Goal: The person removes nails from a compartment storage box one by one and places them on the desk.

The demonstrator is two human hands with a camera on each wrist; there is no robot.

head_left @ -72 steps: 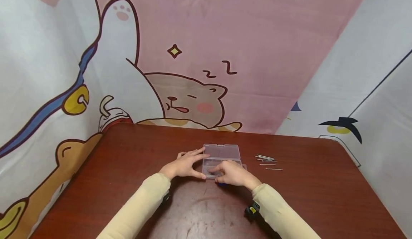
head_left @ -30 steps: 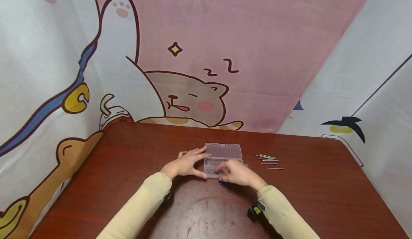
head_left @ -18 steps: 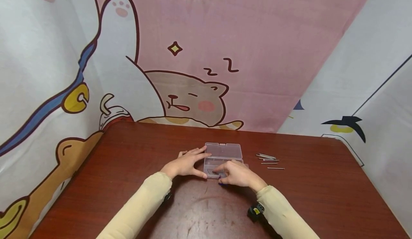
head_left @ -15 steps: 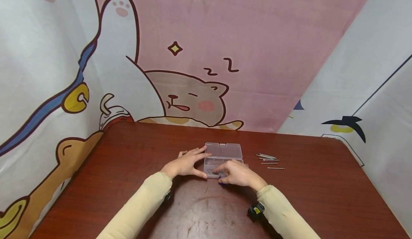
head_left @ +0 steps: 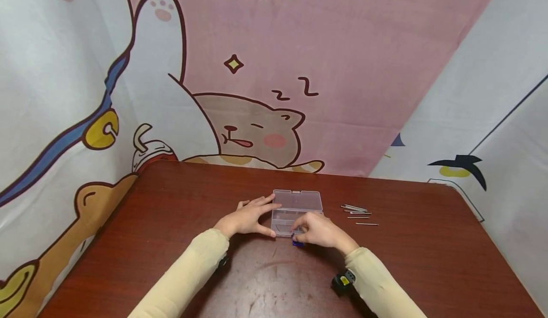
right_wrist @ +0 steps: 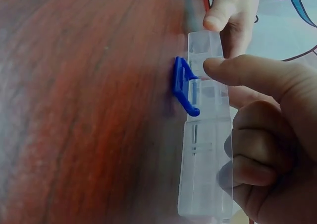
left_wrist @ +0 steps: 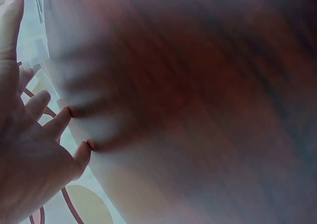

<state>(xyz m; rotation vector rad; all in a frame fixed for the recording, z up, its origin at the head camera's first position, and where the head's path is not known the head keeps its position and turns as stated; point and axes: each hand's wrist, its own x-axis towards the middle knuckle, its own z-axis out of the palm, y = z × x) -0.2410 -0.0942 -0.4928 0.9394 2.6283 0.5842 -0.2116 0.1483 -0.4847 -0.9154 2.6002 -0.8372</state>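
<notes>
A clear plastic compartment box [head_left: 284, 215] lies on the table with its lid [head_left: 297, 200] swung back. My left hand [head_left: 246, 218] spreads along its left side, thumb at the front corner and index finger near the hinge. My right hand [head_left: 318, 230] reaches over the front compartment from the right. In the right wrist view its thumb [right_wrist: 242, 74] points at the front wall above a blue latch [right_wrist: 182, 83], which hangs outward; other fingers are curled. I cannot tell whether its fingertips pinch anything. Thin dark pieces [right_wrist: 194, 135] show through the wall.
Several slim metal nails [head_left: 354, 209] lie loose on the table to the right of the box, one of them [head_left: 366, 223] apart and nearer. The brown wooden table [head_left: 192, 189] meets a printed cartoon cloth [head_left: 334, 118] behind.
My right hand's index finger first reached left into the front compartment; now it has drawn back to the right, and the blue latch shows more. The left hand keeps its place.
</notes>
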